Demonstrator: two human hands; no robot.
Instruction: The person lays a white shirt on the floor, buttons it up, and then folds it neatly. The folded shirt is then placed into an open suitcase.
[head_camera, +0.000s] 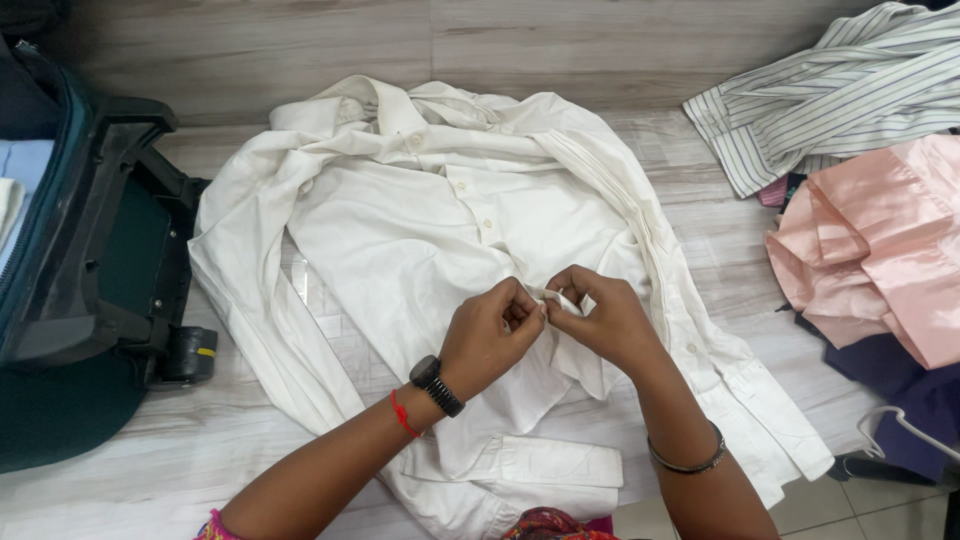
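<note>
Both hands pinch the white shirt's front edge at frame centre.
I see my left hand (490, 335) and right hand (600, 318) closed on the white shirt (420, 230); a slipped grip could let the edges separate.

A room in a home, with clothes spread out on the floor beside an open suitcase.

The grey wood-grain floor (700, 215) meets a wall base of like finish above the white shirt (420, 220), which lies flat at the centre. Left of the shirt stands an open dark teal suitcase (90, 270) with folded clothes inside. Right of the shirt lie a striped shirt (830, 90), a pink satin garment (880, 240) and a dark purple garment (900, 385) in a loose heap.
</note>
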